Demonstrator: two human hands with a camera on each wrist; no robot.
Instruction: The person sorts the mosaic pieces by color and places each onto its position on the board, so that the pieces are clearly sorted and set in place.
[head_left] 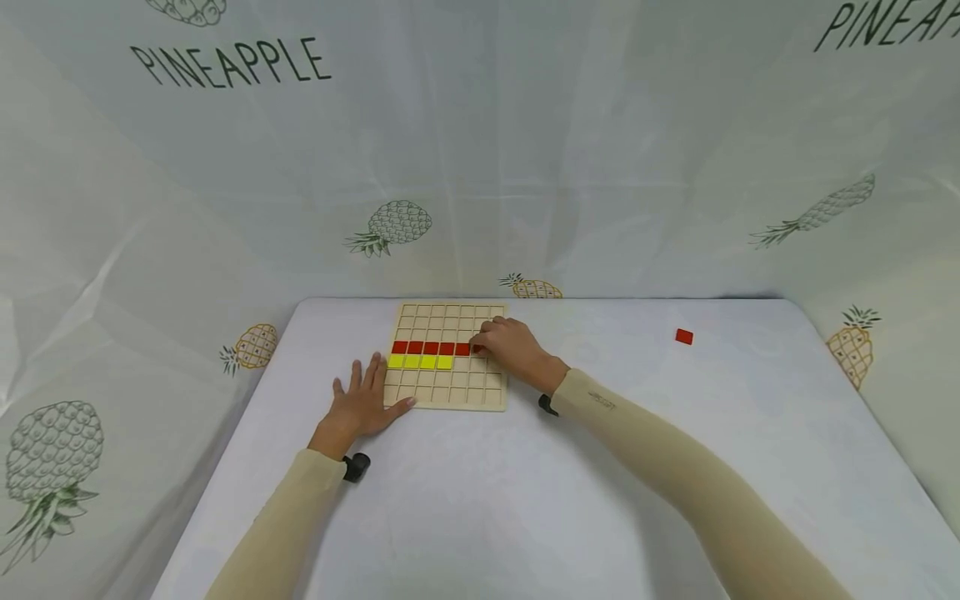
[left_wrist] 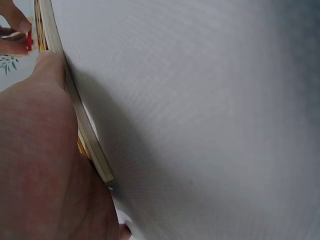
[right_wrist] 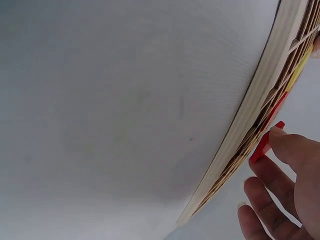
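Observation:
A square wooden grid board (head_left: 450, 398) lies on the table, with a row of red square tiles (head_left: 431, 347) and, just below it, a shorter row of yellow tiles (head_left: 420, 362). Fingers spread, my left hand (head_left: 360, 408) rests at the board's left edge and lower left corner. My right hand (head_left: 513, 346) is over the board's right side. Between thumb and forefinger it pinches a red tile (right_wrist: 266, 142), which looks tilted at the end of the red row in the right wrist view.
One loose red tile (head_left: 684, 337) lies on the white table (head_left: 600, 517) to the right, near the back. A pineapple-printed cloth (head_left: 645, 167) hangs behind and at the sides of the table.

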